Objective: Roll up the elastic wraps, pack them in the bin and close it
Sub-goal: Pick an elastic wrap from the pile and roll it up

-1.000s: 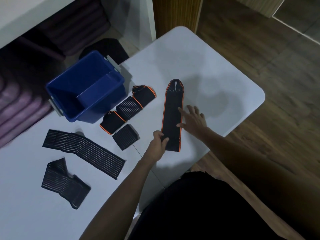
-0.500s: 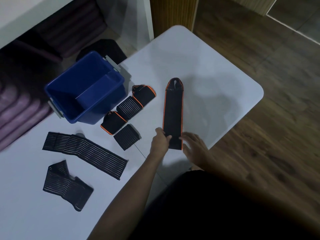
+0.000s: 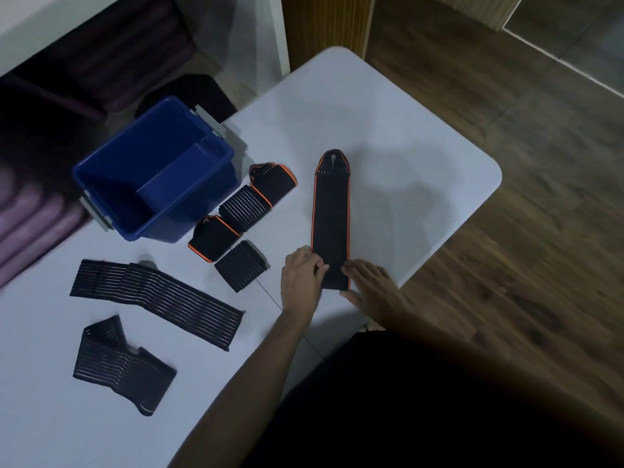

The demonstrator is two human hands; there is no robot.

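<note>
A long black wrap with orange edging (image 3: 330, 214) lies flat and stretched out on the white table (image 3: 405, 163). My left hand (image 3: 301, 282) pinches its near left corner. My right hand (image 3: 371, 287) rests with fingers spread at its near right corner. An open blue bin (image 3: 108, 170) stands at the far left with nothing visible inside. Several rolled wraps (image 3: 236, 214) sit beside the bin. A flat ribbed black wrap (image 3: 155, 298) and a crumpled one (image 3: 118, 366) lie to the left.
The table's rounded right edge (image 3: 486, 197) drops to a wooden floor. Purple cushions and a dark stool stand behind the bin. No lid is in view. My dark-clothed body fills the lower right.
My right hand has slid from the wrap's middle right side down to its near end. My left hand stays at the near left corner.
</note>
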